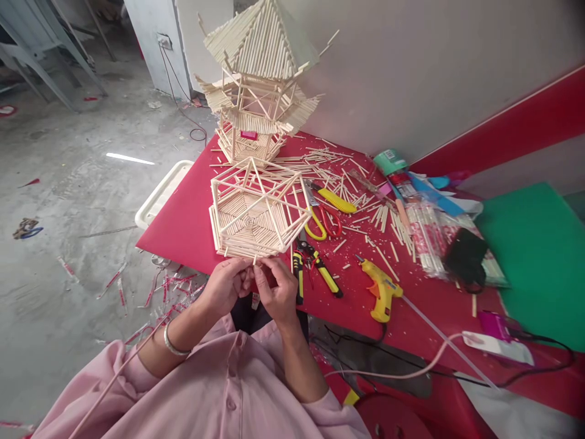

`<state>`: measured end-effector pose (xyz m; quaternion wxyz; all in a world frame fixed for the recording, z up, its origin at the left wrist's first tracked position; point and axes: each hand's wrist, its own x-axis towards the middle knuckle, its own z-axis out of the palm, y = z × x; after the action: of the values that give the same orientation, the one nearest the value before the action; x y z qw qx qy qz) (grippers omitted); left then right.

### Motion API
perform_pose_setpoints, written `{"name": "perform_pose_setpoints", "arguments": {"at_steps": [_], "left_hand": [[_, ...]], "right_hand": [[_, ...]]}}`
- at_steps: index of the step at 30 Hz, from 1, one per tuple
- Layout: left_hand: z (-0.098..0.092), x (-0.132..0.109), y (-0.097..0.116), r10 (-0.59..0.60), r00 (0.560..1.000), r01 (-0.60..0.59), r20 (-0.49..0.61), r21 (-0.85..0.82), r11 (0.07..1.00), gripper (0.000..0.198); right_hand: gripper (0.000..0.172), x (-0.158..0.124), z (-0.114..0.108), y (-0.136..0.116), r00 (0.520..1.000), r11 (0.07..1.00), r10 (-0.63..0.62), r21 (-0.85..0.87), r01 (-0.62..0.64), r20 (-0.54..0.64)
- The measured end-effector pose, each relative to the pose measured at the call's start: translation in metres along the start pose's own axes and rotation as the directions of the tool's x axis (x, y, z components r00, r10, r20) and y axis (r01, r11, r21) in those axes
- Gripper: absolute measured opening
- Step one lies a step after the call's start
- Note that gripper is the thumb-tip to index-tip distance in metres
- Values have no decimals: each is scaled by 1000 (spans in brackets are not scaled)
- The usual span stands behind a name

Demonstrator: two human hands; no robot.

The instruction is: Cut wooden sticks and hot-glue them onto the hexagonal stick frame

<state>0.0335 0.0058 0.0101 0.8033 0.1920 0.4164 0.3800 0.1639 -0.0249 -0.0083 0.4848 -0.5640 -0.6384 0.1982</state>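
Note:
At the table's front edge my left hand (230, 278) and my right hand (277, 288) meet, fingers pinched together. The pale end of a thin wooden stick (255, 260) shows between their fingertips; the rest is hidden by my fingers. Just beyond them sits a six-sided stick frame (249, 221), with a floor of sticks in a spiderweb pattern and an open lattice above it. Behind it stands a pagoda model (262, 73) built of the same sticks, with tiered, sloping roofs.
Right of the frame lie scissors (323, 221), a yellow-handled cutter (337, 200), pliers (322, 271) and a yellow glue gun (381, 291) with a long glue stick. Loose sticks (320, 158) litter the red table (183, 228). Bagged sticks (425, 238) and a power strip (497, 347) lie farther right.

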Motion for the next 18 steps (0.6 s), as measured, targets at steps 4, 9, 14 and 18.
{"name": "perform_pose_setpoints", "arguments": {"at_steps": [4,9,14,18], "left_hand": [[1,-1,1,-2,1000,2,-1,0,1000,28],[3,-1,2,-9,1000,9,-6,5,1000,28],[3,-1,2,-8,1000,9,-15,17,1000,29],[3,-1,2,-8,1000,8,-14,18,1000,28]], "right_hand": [[15,0,0,1,1000,1000,-7,15,7,3],[15,1,-1,-1,1000,1000,10,21,-10,6],[14,2,-2,-1,1000,999,25,38,-26,13],[13,2,-3,-1,999,998,29,51,-30,22]]}}
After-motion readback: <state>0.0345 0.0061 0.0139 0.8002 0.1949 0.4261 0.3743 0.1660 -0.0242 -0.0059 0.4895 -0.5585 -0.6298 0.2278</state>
